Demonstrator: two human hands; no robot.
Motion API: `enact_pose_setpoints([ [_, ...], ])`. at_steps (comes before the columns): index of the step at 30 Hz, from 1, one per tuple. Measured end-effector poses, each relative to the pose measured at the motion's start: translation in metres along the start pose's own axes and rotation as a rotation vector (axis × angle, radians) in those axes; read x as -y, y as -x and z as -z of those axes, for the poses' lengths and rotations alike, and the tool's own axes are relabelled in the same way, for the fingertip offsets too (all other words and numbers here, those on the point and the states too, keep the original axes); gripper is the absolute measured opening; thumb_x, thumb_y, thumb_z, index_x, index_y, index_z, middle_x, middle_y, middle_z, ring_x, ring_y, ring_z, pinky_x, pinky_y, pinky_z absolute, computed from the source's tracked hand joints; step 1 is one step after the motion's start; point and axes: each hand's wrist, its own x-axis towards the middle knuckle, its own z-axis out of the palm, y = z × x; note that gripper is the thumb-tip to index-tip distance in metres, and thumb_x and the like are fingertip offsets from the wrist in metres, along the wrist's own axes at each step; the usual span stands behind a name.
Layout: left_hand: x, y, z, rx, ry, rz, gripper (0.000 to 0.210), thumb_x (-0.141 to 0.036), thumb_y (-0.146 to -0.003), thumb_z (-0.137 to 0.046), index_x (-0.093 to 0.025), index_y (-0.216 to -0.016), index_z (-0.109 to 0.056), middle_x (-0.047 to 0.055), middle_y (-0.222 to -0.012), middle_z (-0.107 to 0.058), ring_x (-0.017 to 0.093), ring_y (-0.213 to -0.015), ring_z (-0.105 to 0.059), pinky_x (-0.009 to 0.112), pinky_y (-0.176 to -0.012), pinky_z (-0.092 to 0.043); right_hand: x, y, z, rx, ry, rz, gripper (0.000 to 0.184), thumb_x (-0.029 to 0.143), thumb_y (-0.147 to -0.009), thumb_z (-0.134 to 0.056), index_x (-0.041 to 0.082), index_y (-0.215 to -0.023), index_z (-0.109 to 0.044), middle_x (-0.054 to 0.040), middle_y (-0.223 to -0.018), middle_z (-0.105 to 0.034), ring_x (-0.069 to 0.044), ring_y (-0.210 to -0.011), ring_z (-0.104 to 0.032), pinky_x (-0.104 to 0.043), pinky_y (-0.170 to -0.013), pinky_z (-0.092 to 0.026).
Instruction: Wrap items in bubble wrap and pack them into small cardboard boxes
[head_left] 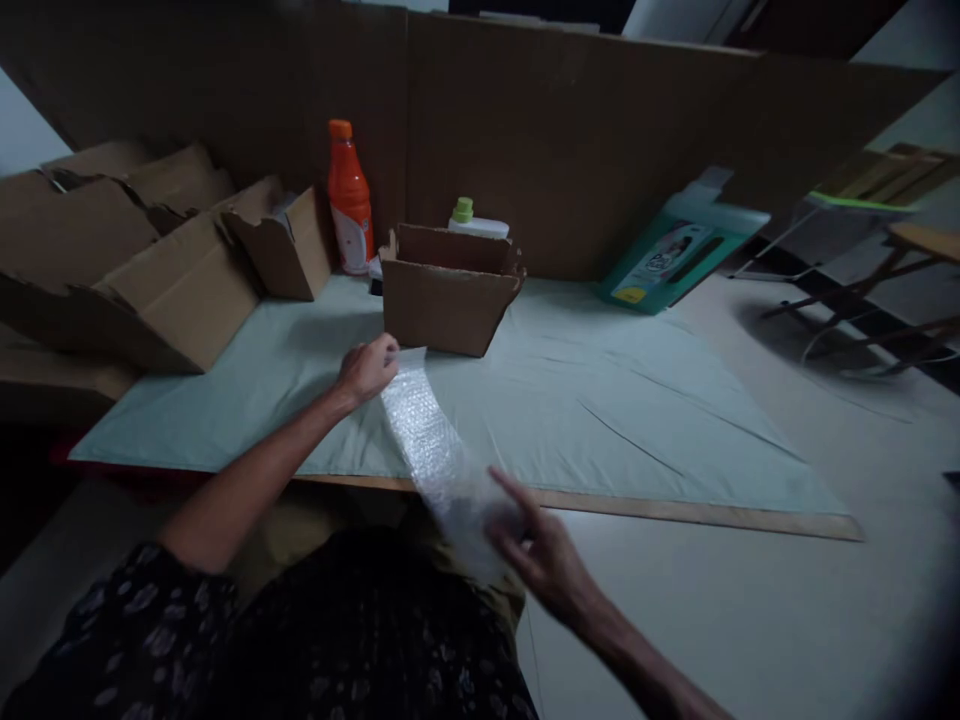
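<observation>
Nearest the camera, the right hand has its grip pinched on the near end of a strip of bubble wrap, with the forefinger stretched out over it. From there the strip runs up across the edge of the counter, which is covered with a pale green cloth, to the left hand. That hand's grip is closed on the far end of the strip, pressing it down on the cloth.

Just beyond the left hand stands a small open cardboard box. Behind it a white bottle with a green cap shows over the rim, and an orange bottle stands upright to the left. Further left lie several torn, flattened cartons. To the right, a teal package leans against the brown cardboard wall.
</observation>
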Motion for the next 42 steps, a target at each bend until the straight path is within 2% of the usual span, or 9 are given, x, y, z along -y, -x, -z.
enact_pose_setpoints([
  [6, -0.029, -0.021, -0.02, 0.088, 0.066, -0.158, 0.05, -0.015, -0.076, -0.06, -0.015, -0.126, -0.062, 0.015, -0.121, -0.07, 0.032, -0.119, -0.06, 0.046, -0.106, -0.043, 0.004, 0.016, -0.065, 0.229, -0.235, -0.061, 0.045, 0.05, -0.091, -0.063, 0.024, -0.128, -0.068, -0.0119, -0.127, -0.07, -0.031, -0.117, -0.066, -0.049, -0.096, -0.055],
  [10, -0.002, 0.05, -0.002, 0.134, 0.123, -0.244, 0.053, -0.009, -0.077, -0.049, -0.017, -0.128, -0.063, 0.012, -0.132, -0.066, 0.026, -0.129, -0.056, 0.046, -0.115, -0.039, 0.0, 0.012, -0.061, 0.229, -0.42, -0.19, 0.053, 0.055, -0.085, -0.071, 0.026, -0.129, -0.066, -0.0108, -0.132, -0.067, -0.032, -0.121, -0.064, -0.05, -0.102, -0.052],
  [15, 0.01, 0.168, 0.028, 0.382, 0.501, -0.373, 0.078, -0.009, -0.068, -0.053, -0.025, -0.145, -0.051, 0.009, -0.144, -0.058, 0.024, -0.134, -0.054, 0.042, -0.114, -0.044, 0.003, -0.003, -0.053, 0.235, -0.755, -0.357, 0.056, 0.049, -0.082, -0.077, 0.027, -0.131, -0.063, -0.0086, -0.109, -0.074, -0.026, -0.103, -0.07, -0.043, -0.091, -0.055],
  [20, -0.015, 0.178, 0.002, 0.237, 0.561, -0.04, 0.057, -0.024, -0.085, -0.056, -0.017, -0.142, -0.053, 0.01, -0.107, -0.072, 0.022, -0.1, -0.068, 0.037, -0.096, -0.054, 0.007, -0.029, -0.056, 0.144, -0.861, -0.361, 0.065, 0.045, -0.078, -0.08, 0.025, -0.135, -0.056, -0.0128, -0.118, -0.071, -0.026, -0.105, -0.069, -0.034, -0.077, -0.057],
  [25, -0.02, 0.151, -0.023, 0.157, 0.392, 0.081, 0.057, -0.019, -0.084, -0.057, -0.017, -0.141, -0.054, 0.002, -0.08, -0.069, 0.019, -0.074, -0.065, 0.032, -0.076, -0.052, 0.001, -0.025, -0.049, -0.044, -0.533, -0.177, 0.072, 0.038, -0.092, -0.066, 0.03, -0.155, -0.031, -0.0068, -0.105, -0.072, -0.02, -0.086, -0.071, -0.038, -0.077, -0.059],
  [29, -0.018, 0.148, -0.024, 0.215, 0.32, 0.072, 0.058, -0.019, -0.084, -0.056, -0.019, -0.142, -0.052, 0.001, -0.079, -0.069, 0.018, -0.068, -0.063, 0.03, -0.071, -0.051, -0.011, -0.018, -0.05, -0.184, 0.122, 0.214, 0.041, 0.026, -0.092, -0.062, 0.03, -0.133, -0.06, -0.0081, -0.107, -0.072, -0.026, -0.101, -0.068, -0.047, -0.09, -0.056],
  [33, -0.018, 0.152, -0.025, 0.18, 0.22, 0.03, 0.054, -0.018, -0.085, -0.057, -0.019, -0.138, -0.056, 0.003, -0.082, -0.071, 0.02, -0.074, -0.065, 0.033, -0.076, -0.054, -0.02, -0.029, -0.06, -0.119, 0.513, 0.458, 0.035, 0.022, -0.09, -0.064, 0.025, -0.125, -0.065, -0.0123, -0.135, -0.064, -0.032, -0.128, -0.056, -0.051, -0.097, -0.049],
  [37, -0.019, 0.161, -0.019, 0.002, 0.197, -0.143, 0.04, -0.023, -0.09, -0.056, -0.018, -0.129, -0.062, 0.012, -0.11, -0.071, 0.026, -0.104, -0.065, 0.041, -0.095, -0.053, -0.02, -0.044, -0.059, -0.066, 0.509, 0.513, 0.026, 0.013, -0.097, -0.053, 0.022, -0.117, -0.066, -0.0091, -0.123, -0.072, -0.026, -0.121, -0.062, -0.045, -0.095, -0.047],
  [42, -0.02, 0.167, -0.015, 0.047, 0.269, -0.293, 0.038, -0.025, -0.093, -0.057, -0.021, -0.131, -0.061, 0.01, -0.115, -0.071, 0.026, -0.111, -0.062, 0.043, -0.099, -0.052, -0.018, -0.061, -0.053, -0.052, 0.346, 0.393, 0.026, 0.017, -0.1, -0.047, 0.022, -0.116, -0.067, -0.0071, -0.1, -0.075, -0.023, -0.095, -0.068, -0.039, -0.081, -0.052],
])
